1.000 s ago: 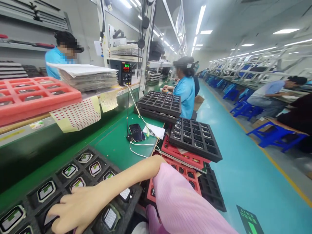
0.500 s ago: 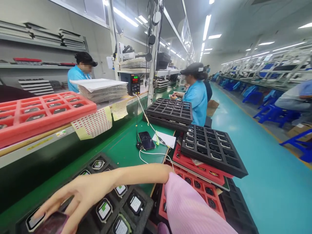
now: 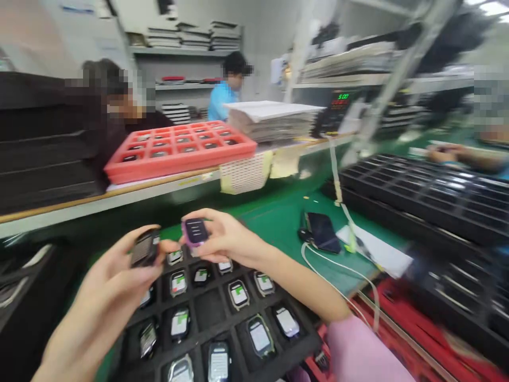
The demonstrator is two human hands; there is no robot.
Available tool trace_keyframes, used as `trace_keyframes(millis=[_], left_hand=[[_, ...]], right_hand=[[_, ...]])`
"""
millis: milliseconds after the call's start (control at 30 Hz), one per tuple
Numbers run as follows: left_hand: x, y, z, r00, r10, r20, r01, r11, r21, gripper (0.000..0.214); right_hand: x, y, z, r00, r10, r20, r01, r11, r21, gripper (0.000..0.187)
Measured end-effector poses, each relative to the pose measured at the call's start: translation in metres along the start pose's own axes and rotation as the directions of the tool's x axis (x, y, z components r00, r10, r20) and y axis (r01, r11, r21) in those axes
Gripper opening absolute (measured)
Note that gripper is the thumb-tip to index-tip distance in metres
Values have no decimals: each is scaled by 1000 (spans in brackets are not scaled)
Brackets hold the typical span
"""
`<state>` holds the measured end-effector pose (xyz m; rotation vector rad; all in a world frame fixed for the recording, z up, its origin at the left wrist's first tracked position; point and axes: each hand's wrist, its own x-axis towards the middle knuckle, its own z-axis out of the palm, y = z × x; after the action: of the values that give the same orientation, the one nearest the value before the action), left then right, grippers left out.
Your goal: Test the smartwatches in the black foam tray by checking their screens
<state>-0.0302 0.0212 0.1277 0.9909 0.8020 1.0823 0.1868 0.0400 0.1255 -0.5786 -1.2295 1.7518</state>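
My left hand [image 3: 115, 281] grips a dark smartwatch body [image 3: 145, 248], its face turned partly sideways. Pinched in my right hand [image 3: 222, 236] is a purple-framed smartwatch body [image 3: 194, 232] whose screen shows pale lines of text. Both are raised above a black foam tray [image 3: 210, 309]. In its compartments lie several strapless smartwatches [image 3: 238, 293], many with green and white lit screens. One compartment near the tray's middle holds no watch. The two held watches are close together but apart.
A red foam tray [image 3: 181, 162] of watch parts rests on the ledge ahead, beside stacked sheets [image 3: 274, 119]. A phone [image 3: 323, 232] and a white cable [image 3: 345, 260] lie on the green bench. Black trays [image 3: 429, 196] are piled at right. Co-workers sit behind the ledge and at right.
The view has swung left. My right hand has risen from the tray's near-left part with the purple watch. My left hand, unseen earlier, now shows with a dark watch.
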Motion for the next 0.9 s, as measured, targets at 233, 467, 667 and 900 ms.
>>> trace_keyframes(millis=[233, 467, 667, 900], left_hand=[[29, -1, 7, 996, 93, 8, -92, 991, -100, 50], [26, -5, 5, 981, 125, 149, -106, 986, -126, 45], [16, 1, 14, 983, 130, 132, -122, 990, -67, 41], [13, 5, 10, 974, 166, 153, -160, 986, -49, 34]], right_hand=[[14, -3, -3, 1000, 23, -14, -25, 995, -95, 60], [15, 9, 4, 924, -255, -286, 134, 914, -383, 29], [7, 10, 9, 940, -228, -255, 117, 915, -387, 33], [0, 4, 11, 960, -212, -181, 150, 940, -305, 37]])
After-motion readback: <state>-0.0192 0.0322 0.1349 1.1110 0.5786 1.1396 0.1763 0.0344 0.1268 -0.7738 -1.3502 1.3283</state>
